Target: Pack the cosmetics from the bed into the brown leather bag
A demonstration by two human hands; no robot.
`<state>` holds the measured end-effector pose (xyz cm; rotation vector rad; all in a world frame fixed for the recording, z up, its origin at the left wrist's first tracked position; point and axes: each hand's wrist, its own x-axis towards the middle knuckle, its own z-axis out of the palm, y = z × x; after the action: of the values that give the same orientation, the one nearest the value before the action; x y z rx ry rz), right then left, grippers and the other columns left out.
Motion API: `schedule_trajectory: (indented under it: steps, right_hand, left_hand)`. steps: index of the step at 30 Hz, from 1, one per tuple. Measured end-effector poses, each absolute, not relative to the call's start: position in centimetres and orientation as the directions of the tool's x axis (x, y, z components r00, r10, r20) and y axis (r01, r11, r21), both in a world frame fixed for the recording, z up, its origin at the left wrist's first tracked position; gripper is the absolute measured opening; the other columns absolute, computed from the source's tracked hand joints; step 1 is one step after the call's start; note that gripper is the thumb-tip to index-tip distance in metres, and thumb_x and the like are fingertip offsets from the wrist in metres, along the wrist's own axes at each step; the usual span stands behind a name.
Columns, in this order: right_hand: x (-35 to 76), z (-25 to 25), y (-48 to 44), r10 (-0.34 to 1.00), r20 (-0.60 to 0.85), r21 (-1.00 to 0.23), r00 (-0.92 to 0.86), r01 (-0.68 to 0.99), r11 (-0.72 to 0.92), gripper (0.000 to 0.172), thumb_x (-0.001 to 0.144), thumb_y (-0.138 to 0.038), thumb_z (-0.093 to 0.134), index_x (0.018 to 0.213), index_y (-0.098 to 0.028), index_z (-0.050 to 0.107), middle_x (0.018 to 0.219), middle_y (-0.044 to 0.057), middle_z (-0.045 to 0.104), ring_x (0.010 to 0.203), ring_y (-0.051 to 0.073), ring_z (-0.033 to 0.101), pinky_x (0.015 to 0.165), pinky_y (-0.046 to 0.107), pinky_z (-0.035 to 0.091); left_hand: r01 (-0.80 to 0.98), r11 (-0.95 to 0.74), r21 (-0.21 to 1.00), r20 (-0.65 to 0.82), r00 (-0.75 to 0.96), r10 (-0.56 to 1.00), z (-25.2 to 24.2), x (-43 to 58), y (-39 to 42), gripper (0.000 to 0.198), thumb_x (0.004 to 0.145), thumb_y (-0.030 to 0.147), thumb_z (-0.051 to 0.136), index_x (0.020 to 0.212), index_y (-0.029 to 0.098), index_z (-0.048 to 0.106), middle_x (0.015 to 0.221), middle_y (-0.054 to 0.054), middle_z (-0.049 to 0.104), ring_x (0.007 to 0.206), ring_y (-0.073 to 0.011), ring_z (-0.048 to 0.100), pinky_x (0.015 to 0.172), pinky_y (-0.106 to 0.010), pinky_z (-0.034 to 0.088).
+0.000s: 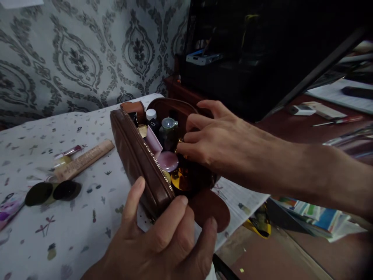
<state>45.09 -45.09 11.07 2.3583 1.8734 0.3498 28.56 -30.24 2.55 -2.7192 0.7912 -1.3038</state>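
Observation:
A brown leather zip bag (pixel 136 155) stands open on the cloth-covered table, filled with small cosmetics. My left hand (pixel 163 241) grips its near end, fingers spread across the side, the zip edge and a rounded brown flap (pixel 210 210). Over the opening, my right hand (pixel 210 132) reaches in with bent fingers; what its fingertips hold, if anything, is hidden. Close to them are a gold-toned piece, partly covered, and a clear-topped bottle (pixel 169 123). A pink round compact (pixel 168 161), a pale pink box (pixel 154 142), a white cap (pixel 150 114) and an amber glass item (pixel 180 181) also show inside.
On the table at left lie a long beige tube (pixel 84 159), two dark round lenses or lids (pixel 54 192), a lip gloss tube (pixel 68 151) and a purple patterned item (pixel 11 210). A large dark screen (pixel 262 50) rises behind; books (pixel 320 217) lie at lower right.

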Motion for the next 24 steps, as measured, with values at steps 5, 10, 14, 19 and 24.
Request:
schedule_trajectory:
  steps: [5,10,14,19,24]
  right_hand:
    - [45.3,10.1,-44.7,0.967,0.123,0.362,0.223,0.897,-0.253,0.014,0.084,-0.01,0.06,0.091,-0.021,0.066,0.071,0.002,0.064,0.092,0.024,0.055,0.103,0.05,0.027]
    - [45.4,10.1,-44.9,0.966,0.131,0.366,0.224,0.894,-0.257,0.015,0.085,-0.011,0.06,0.095,-0.02,0.066,0.07,0.001,0.064,0.086,0.023,0.056,0.098,0.046,0.029]
    - [45.3,10.2,-45.1,0.964,0.164,0.347,0.207,0.903,-0.253,0.012,0.088,-0.014,0.058,0.093,-0.02,0.067,0.071,0.002,0.065,0.085,0.022,0.056,0.096,0.044,0.03]
    - [45.4,10.5,-45.5,0.964,0.185,0.326,0.192,0.913,-0.244,0.011,0.092,-0.017,0.055,0.092,-0.02,0.066,0.074,0.002,0.066,0.086,0.023,0.057,0.097,0.044,0.031]
    - [45.8,10.7,-46.0,0.969,0.2,0.305,0.148,0.93,-0.205,0.012,0.094,-0.022,0.056,0.096,-0.021,0.067,0.079,0.003,0.068,0.087,0.023,0.058,0.096,0.043,0.032]
  left_hand:
    - [-0.429,-0.872,-0.237,0.719,0.525,-0.455,2.7,28.6,-30.3,0.026,0.098,0.021,0.05,0.112,0.031,0.069,0.104,0.003,0.064,0.125,-0.0146,0.051,0.127,-0.062,0.019]
    - [-0.44,-0.867,-0.233,0.718,0.523,-0.459,2.7,28.5,-30.3,0.02,0.096,0.026,0.057,0.112,0.028,0.069,0.103,0.001,0.066,0.124,-0.0165,0.053,0.126,-0.064,0.019]
    - [-0.44,-0.866,-0.239,0.712,0.527,-0.464,2.8,28.5,-30.2,0.023,0.096,0.024,0.056,0.114,0.029,0.069,0.104,0.001,0.066,0.125,-0.0152,0.051,0.126,-0.064,0.019]
    - [-0.432,-0.858,-0.279,0.697,0.524,-0.49,2.5,28.5,-29.9,0.029,0.099,0.024,0.048,0.116,0.034,0.069,0.107,0.004,0.066,0.133,-0.0153,0.047,0.126,-0.065,0.018]
    - [-0.407,-0.852,-0.328,0.678,0.527,-0.513,2.3,28.5,-29.7,0.029,0.1,0.023,0.047,0.11,0.036,0.071,0.111,0.007,0.066,0.138,-0.0153,0.044,0.127,-0.065,0.018]
